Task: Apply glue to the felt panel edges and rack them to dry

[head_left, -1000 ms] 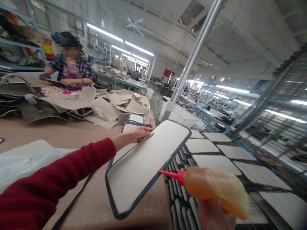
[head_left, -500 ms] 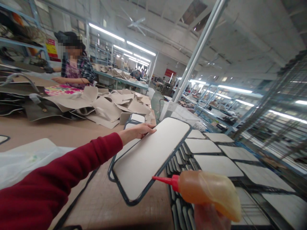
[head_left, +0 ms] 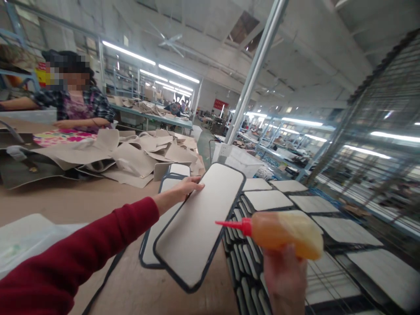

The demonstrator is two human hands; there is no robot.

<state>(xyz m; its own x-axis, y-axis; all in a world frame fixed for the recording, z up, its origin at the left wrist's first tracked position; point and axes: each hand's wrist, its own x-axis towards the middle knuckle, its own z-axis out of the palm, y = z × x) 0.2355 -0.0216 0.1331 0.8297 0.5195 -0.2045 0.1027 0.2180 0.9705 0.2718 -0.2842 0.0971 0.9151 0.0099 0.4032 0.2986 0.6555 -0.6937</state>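
Where the plastic sheet (head_left: 22, 249) lies: it is spread on the brown table (head_left: 49, 199), and like the whole background it is seen farther left than half a second ago.

Co-worker (head_left: 74, 105): one arm is now stretched to the left edge of the view, its hand out of sight, whereas before that hand was shown nearer the body; the other hand is held by the flowered cloth (head_left: 62, 138).

Beige pieces (head_left: 131, 155): they are heaped loosely across the table, as before.

Red sleeve (head_left: 108, 232): it is reached in from the lower left towards the boards.

Left hand (head_left: 188, 186): the held board is pinched at its upper left edge between thumb and fingers, in the same grip as earlier.

Lower board (head_left: 155, 232): it is partly covered by the held board, but more of it is exposed now.

Held board (head_left: 203, 227): its white, dark-rimmed face is shown mid-view, above the table's right edge; it has been turned steeper.

Bottle (head_left: 272, 229): it has been levelled, and its red nozzle (head_left: 231, 224) is now seen overlapping the white face, inside the right rim; whether they are touching cannot be told.

Right hand (head_left: 285, 267): the bottle is grasped from below; more wrist is shown now.

Racked boards (head_left: 269, 200): they are laid out in rows.
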